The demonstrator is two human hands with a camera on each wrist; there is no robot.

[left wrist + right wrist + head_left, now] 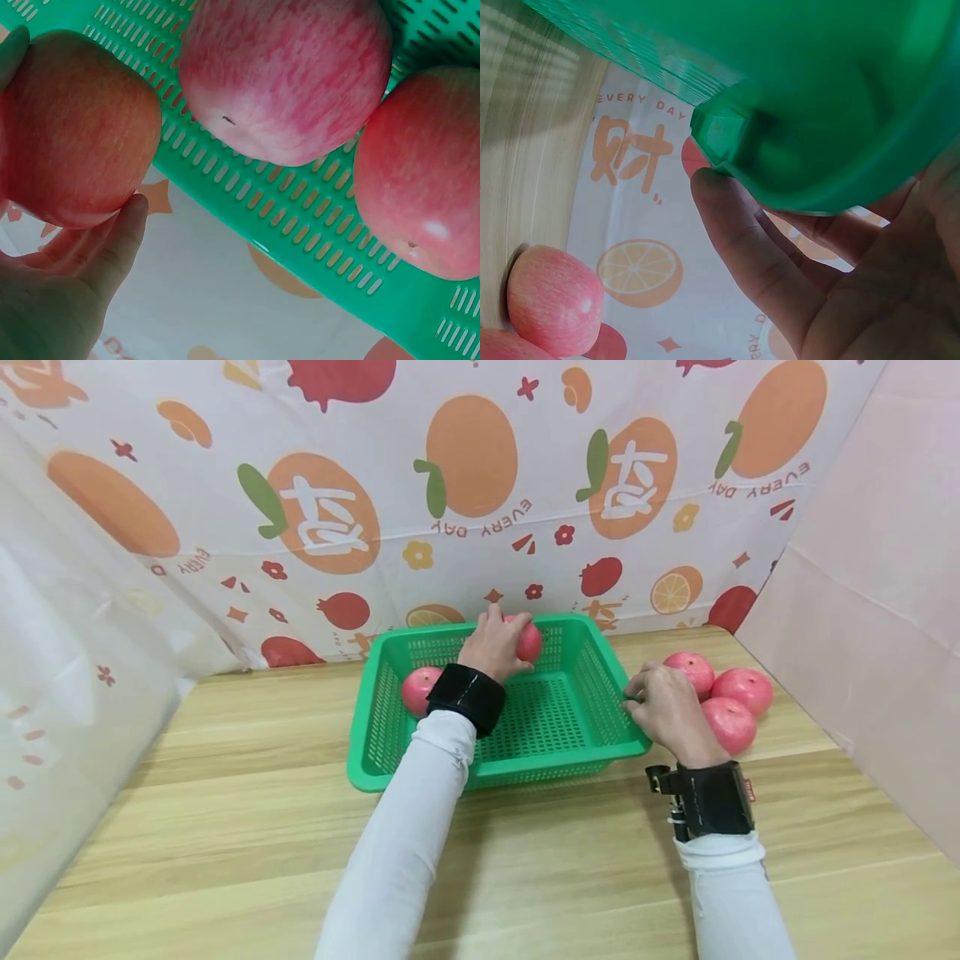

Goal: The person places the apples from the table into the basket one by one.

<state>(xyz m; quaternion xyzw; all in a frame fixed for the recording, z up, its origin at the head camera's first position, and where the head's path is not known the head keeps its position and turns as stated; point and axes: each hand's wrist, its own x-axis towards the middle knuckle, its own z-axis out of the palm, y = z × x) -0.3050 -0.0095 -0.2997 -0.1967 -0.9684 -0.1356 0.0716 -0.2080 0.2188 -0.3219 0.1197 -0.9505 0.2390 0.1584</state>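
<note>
My left hand [489, 647] holds a red apple [530, 643] over the back part of a green plastic basket [555, 763]. In the left wrist view, fingers wrap the underside of that apple [84, 131], beside the basket's slotted wall. Two more apples, a pinkish one [285, 75] and a redder one [424, 172], lie inside the basket. Only one apple [418, 690] shows at the basket's left end in the head view; the left wrist and hand block part of the inside. My right hand [670, 708] grips the basket's right rim, its fingers under the edge in the right wrist view.
Three apples sit together on the wooden table [225, 827] right of the basket: a rear one [692, 670], a right one [744, 691] and a front one [729, 727]. A fruit-printed sheet [480, 552] hangs behind, and a pale wall [870, 577] stands at the right.
</note>
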